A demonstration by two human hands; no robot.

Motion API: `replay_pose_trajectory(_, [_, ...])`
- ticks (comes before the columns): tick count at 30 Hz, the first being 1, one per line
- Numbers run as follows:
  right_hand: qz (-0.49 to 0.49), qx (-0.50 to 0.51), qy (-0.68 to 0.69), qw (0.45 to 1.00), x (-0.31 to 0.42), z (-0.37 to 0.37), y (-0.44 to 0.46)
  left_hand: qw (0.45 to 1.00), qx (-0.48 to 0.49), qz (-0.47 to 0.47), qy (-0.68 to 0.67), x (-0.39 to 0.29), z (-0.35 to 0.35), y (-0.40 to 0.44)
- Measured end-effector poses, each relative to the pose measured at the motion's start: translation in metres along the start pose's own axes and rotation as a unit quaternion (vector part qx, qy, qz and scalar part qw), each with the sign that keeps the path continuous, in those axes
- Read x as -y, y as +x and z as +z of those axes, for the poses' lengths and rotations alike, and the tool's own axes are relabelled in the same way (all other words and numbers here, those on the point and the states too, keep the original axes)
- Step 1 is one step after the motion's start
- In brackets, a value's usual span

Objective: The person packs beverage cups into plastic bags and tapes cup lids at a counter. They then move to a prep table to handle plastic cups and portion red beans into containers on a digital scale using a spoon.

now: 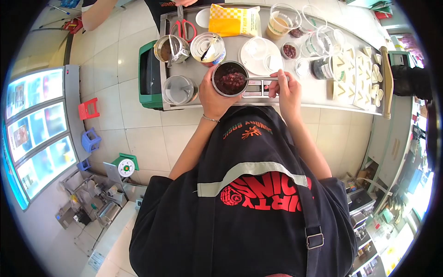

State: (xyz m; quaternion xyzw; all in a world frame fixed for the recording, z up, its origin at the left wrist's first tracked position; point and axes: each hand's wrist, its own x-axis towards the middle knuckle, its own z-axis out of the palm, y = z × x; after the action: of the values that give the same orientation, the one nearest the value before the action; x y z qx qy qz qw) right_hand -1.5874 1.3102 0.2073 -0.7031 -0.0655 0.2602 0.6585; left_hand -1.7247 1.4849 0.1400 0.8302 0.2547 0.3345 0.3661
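A metal cup [229,90] of dark red beans is held by my left hand [215,99], fingers wrapped round its left side. My right hand [287,93] pinches the handle of a spoon [258,79], whose bowl end reaches into the beans. Beneath the spoon handle lies a scale [254,89] at the table's near edge. Behind it is a white plate [251,64] with clear plastic lids or cups on top. An open can [207,46] stands behind my left hand, and a clear tub [177,90] stands to its left.
On the metal table [318,99] are red-handled scissors [185,31], a yellow packet [234,21], a small cup of beans [290,51], plastic cups [318,42] and white triangular pieces [341,76]. Another person's arm [99,14] shows at the top left. Stools stand on the left floor.
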Motion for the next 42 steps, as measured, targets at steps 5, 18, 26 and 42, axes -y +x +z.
replay_pose_trajectory(5, [-0.003, -0.009, 0.005, 1.0, 0.001, -0.001, 0.007, 1.0, 0.004, -0.008, -0.009, 0.001, 0.0, 0.001])
replay_pose_trajectory(18, [-0.051, -0.091, 0.042, 0.994, 0.016, -0.047, 0.038, 0.998, 0.028, -0.049, -0.025, 0.003, -0.006, -0.001])
replay_pose_trajectory(26, [-0.152, -0.108, -0.151, 0.971, 0.007, -0.036, 0.069, 0.999, 0.004, 0.005, -0.041, 0.013, 0.011, 0.001])
replay_pose_trajectory(42, [-0.204, -0.107, -0.155, 0.961, 0.005, -0.027, 0.052, 0.998, 0.046, -0.024, -0.031, 0.017, 0.0, -0.006])
